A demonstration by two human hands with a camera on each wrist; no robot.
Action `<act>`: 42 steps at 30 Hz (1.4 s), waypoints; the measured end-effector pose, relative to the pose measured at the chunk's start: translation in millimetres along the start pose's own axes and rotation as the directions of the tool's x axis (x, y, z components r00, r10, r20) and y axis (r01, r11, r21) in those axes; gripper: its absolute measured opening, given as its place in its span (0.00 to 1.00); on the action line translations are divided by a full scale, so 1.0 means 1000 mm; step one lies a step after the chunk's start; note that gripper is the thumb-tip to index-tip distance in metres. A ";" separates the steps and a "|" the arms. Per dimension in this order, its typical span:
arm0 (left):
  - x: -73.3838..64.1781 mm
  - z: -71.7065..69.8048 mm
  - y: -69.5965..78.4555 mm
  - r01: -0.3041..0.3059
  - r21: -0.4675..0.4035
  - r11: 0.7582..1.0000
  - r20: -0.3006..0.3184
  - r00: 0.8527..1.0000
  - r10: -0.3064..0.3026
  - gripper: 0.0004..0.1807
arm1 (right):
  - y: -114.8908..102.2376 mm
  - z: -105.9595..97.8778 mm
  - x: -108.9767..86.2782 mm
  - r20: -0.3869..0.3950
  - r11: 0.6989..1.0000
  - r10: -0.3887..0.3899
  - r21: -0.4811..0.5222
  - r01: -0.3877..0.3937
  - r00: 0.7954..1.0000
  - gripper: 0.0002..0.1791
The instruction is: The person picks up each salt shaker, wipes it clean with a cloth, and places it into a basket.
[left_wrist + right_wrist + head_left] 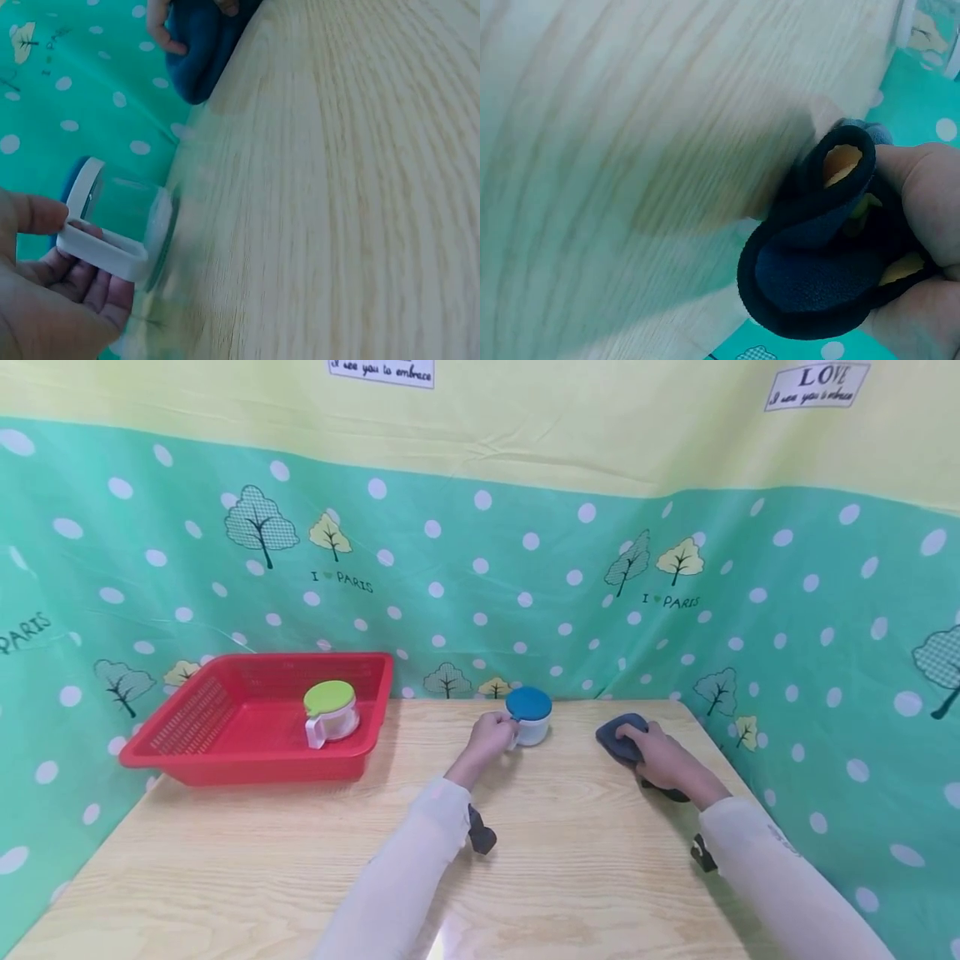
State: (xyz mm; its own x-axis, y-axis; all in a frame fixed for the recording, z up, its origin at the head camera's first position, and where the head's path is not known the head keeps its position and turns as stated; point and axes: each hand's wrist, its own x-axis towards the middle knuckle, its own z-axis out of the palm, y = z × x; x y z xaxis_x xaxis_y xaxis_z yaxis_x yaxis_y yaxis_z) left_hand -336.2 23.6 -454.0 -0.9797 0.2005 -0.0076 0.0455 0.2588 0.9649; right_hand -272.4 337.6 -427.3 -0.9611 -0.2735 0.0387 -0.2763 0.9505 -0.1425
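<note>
My left hand (492, 734) holds the white handle (105, 251) of a clear jar with a blue lid (528, 703), near the table's back edge. In the left wrist view the thumb lies at the handle's lid end, and the other fingers curl behind the handle. To the right, my right hand (663, 760) grips a dark blue cloth (619, 739), bunched up close over the tabletop. Seen from the right wrist, the folded cloth (817, 277) has a thick black edge and shows some yellow inside its folds.
A red plastic basket (262, 768) stands at the back left, with a green-lidded clear jar (330, 714) inside it. A green and yellow patterned curtain (480, 527) hangs behind the wooden table (570, 877) and along its sides.
</note>
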 end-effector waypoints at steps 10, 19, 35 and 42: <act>0.001 -0.022 -0.002 -0.016 -0.057 0.998 -0.005 1.000 0.016 0.09 | -0.003 -0.007 0.010 0.008 0.998 0.001 0.070 -0.002 1.000 0.31; -0.009 -0.040 0.004 -0.035 -0.083 0.996 -0.035 0.999 0.032 0.11 | -0.007 -0.013 0.024 -0.043 0.980 0.029 0.196 -0.020 0.999 0.32; -0.015 -0.062 0.001 -0.059 -0.170 0.984 -0.073 0.996 0.047 0.07 | -0.011 -0.006 0.040 -0.142 0.938 0.028 0.345 0.023 0.990 0.32; -0.015 -0.066 0.006 -0.057 -0.175 0.983 -0.090 0.995 0.042 0.08 | -0.021 -0.007 0.041 -0.204 0.926 0.018 0.373 0.060 0.979 0.32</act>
State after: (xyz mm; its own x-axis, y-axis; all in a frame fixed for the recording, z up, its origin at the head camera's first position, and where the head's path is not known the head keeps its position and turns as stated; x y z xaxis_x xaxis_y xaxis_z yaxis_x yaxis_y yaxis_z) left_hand -334.7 -40.6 -430.8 -0.9905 0.1252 0.0562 0.0663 0.0778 0.9948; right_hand -306.1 307.1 -416.0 -0.9462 -0.2201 0.2371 -0.3129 0.8084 -0.4985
